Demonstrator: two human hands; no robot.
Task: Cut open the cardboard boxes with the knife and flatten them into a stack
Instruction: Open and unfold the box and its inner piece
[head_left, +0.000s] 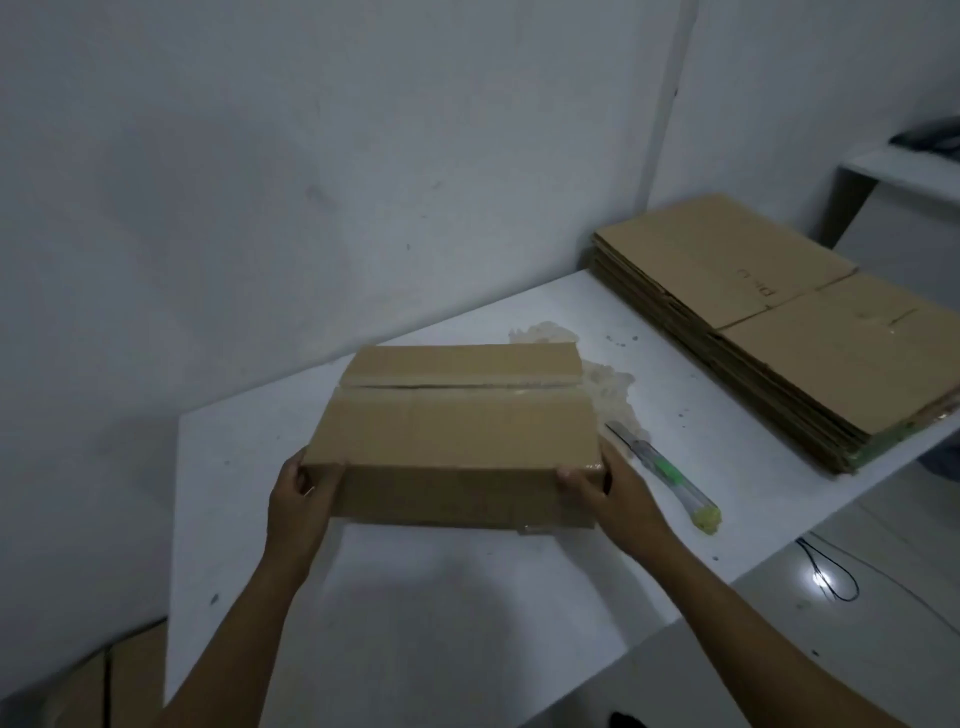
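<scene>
Plain packing/storage rm: scuffed white wall, white table w/ flat cardboard stack.

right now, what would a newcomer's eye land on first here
The box in the middle of the table draws the eye first: the left hand and right hand grip its near corners, and a gap shows between its top flaps. Next come the knife lying just right of the box and the stack of flattened cardboard at the table's far right.
</scene>
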